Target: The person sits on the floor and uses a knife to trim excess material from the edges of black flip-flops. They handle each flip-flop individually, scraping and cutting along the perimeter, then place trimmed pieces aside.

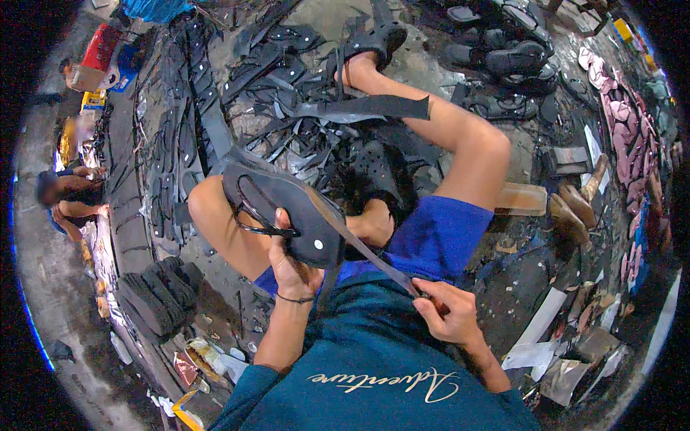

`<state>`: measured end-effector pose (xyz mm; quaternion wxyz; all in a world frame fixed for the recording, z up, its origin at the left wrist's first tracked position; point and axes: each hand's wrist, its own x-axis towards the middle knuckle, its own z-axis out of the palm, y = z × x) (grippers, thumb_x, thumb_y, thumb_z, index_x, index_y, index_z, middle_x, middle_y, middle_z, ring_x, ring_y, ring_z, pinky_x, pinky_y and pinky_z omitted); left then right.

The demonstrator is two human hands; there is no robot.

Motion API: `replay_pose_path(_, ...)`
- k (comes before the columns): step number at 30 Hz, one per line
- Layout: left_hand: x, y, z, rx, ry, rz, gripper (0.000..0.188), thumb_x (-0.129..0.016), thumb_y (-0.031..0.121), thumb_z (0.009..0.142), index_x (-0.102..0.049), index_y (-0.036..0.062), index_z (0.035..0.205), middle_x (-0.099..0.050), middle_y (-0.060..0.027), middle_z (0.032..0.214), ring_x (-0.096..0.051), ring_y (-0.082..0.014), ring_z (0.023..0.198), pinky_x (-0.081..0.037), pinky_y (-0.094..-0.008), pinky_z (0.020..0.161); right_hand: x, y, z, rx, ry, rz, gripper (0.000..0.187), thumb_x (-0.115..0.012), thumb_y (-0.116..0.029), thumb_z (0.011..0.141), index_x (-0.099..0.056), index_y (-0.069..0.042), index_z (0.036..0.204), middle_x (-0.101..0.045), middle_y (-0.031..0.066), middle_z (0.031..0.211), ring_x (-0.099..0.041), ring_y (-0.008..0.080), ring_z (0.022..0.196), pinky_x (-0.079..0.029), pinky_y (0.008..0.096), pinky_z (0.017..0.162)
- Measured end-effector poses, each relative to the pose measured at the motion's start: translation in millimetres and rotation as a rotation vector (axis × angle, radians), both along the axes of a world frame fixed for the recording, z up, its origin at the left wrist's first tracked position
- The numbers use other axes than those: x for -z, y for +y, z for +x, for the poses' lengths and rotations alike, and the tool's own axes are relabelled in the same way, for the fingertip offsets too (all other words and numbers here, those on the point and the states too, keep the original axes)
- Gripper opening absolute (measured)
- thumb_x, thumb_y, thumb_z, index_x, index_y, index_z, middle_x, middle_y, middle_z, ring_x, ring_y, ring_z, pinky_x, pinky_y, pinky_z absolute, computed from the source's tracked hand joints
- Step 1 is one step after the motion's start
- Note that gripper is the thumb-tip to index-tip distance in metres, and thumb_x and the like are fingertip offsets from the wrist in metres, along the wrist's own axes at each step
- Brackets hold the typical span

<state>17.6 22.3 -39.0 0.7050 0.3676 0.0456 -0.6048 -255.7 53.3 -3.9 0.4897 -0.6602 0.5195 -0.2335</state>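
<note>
And here the left hand (291, 271) grips a black thong sandal (287, 207) slanting down rightward, the long-bladed knife (382, 264) (handle clenched in the right hand (449, 310)) lying along its right edge.

I see a curly, cream-coloured word (381, 381), upside down from here, across the teal shirt (359, 337).
</note>
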Motion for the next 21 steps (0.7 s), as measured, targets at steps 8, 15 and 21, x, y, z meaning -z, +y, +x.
replay_pose_path(8,26.9,56.4,-0.6,0.078,-0.169,0.121,0.045,-0.066,0.032,0.093,-0.058,0.0001,0.125,-0.066,-0.0127,0.117,-0.067,-0.0276,0.103,-0.054,-0.0414,0.093,-5.8,-28.5,44.5,-0.074,-0.036,0.057,0.029,-0.070,-0.023,0.090,-0.070,-0.006,0.113,-0.070,0.0152,0.083,-0.068,0.0269,0.064,-0.055,0.0366,0.059)
replay_pose_path(15,26.7,79.1,13.0,0.091,0.021,0.093,0.048,-0.066,0.033,0.094,-0.056,0.0003,0.127,-0.067,-0.0124,0.116,-0.067,-0.0273,0.103,-0.055,-0.0420,0.091,16.5,-42.6,69.1,-0.041,-0.155,0.022,0.028,-0.071,-0.019,0.090,-0.070,-0.004,0.114,-0.071,0.0163,0.089,-0.066,0.0240,0.062,-0.054,0.0355,0.060)
replay_pose_path(21,21.9,89.5,17.9,0.144,-0.224,0.158,0.049,-0.068,0.035,0.092,-0.058,-0.0006,0.124,-0.068,-0.0127,0.113,-0.069,-0.0272,0.096,-0.057,-0.0402,0.085,17.3,-29.6,45.6,-0.188,-0.077,0.085,0.028,-0.071,-0.020,0.090,-0.071,-0.005,0.113,-0.070,0.0149,0.080,-0.065,0.0243,0.061,-0.053,0.0351,0.058)
